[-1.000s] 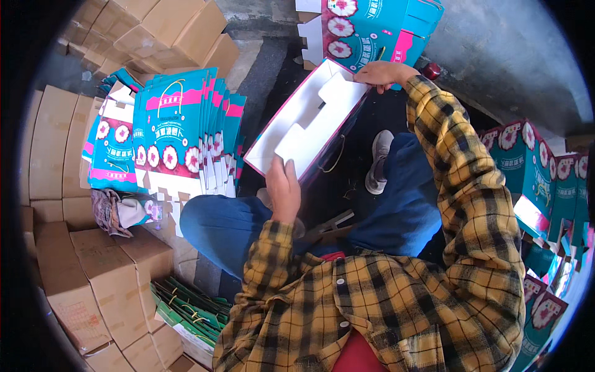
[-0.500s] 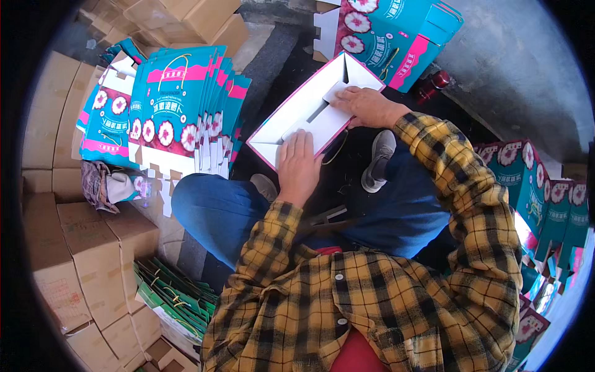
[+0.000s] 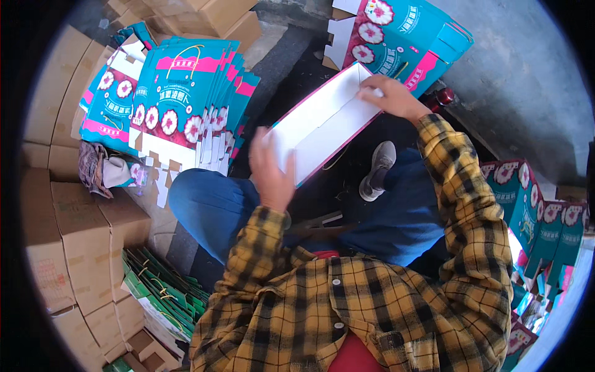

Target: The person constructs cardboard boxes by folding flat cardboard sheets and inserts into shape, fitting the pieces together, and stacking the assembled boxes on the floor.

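In front of my legs a long cardboard gift box lies slantwise, its white inside facing up and its rim edged in pink. A thin seam runs along the inside, where the panels lie flat. My left hand is at the box's near left end, thumb and fingers apart, smeared by motion. At the far right end my right hand curls its fingers over the rim, the thumb close to the inside corner. The box's outer faces are mostly hidden.
Flat teal gift boxes lean in a stack at left; more teal boxes lie at the far right. Brown cartons line the left. Green folded bags stand beside them. Formed teal boxes are at right. A red bottle lies near the wall.
The inner flaps, raised with a slot between them before, now lie flat. My left hand has moved left to the box's end, and my right hand outward to the far right end.
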A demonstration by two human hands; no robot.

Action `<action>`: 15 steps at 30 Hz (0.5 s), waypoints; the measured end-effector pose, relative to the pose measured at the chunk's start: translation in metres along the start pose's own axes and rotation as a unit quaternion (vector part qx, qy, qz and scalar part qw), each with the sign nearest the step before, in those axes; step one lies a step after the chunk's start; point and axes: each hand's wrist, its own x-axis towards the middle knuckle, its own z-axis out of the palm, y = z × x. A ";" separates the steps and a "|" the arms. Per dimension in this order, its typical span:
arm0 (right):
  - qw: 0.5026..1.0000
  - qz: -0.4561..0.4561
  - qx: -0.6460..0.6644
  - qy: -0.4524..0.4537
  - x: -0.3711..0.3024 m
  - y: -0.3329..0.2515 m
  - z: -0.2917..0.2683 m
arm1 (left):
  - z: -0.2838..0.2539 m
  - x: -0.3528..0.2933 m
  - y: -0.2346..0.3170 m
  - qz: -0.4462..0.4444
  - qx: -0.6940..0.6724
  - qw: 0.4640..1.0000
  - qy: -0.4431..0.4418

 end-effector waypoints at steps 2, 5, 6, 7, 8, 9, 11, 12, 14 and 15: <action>0.993 0.025 -0.053 0.100 0.000 0.041 -0.002 | 0.002 0.008 -0.027 -0.170 -0.052 0.984 0.026; 0.984 0.151 0.005 0.097 0.008 0.047 0.004 | -0.004 0.009 -0.061 -0.522 -0.420 0.737 -0.088; 0.963 0.198 0.172 0.069 0.007 0.046 0.005 | -0.002 0.006 -0.067 -0.523 -0.419 0.737 -0.086; 0.912 0.238 0.332 0.040 0.007 0.041 0.004 | 0.001 0.000 -0.077 -0.569 -0.434 0.695 -0.067; 0.937 0.187 0.285 0.078 0.008 0.048 0.008 | 0.008 -0.005 -0.086 -0.611 -0.449 0.650 -0.052; 0.938 0.188 0.282 0.080 0.009 0.059 0.002 | 0.019 -0.010 -0.102 -0.610 -0.452 0.649 -0.053; 0.862 0.405 0.298 -0.072 0.013 0.066 -0.006 | 0.029 -0.014 -0.117 -0.574 -0.562 0.588 -0.089; 0.863 0.403 0.296 -0.075 0.012 0.065 -0.001 | 0.033 -0.022 -0.121 -0.577 -0.601 0.547 -0.083; 0.860 0.369 0.322 -0.146 0.000 0.072 0.014 | 0.048 -0.024 -0.118 -0.582 -0.602 0.536 -0.108; 0.861 0.368 0.318 -0.147 -0.004 0.075 0.019 | 0.052 -0.024 -0.119 -0.587 -0.600 0.528 -0.131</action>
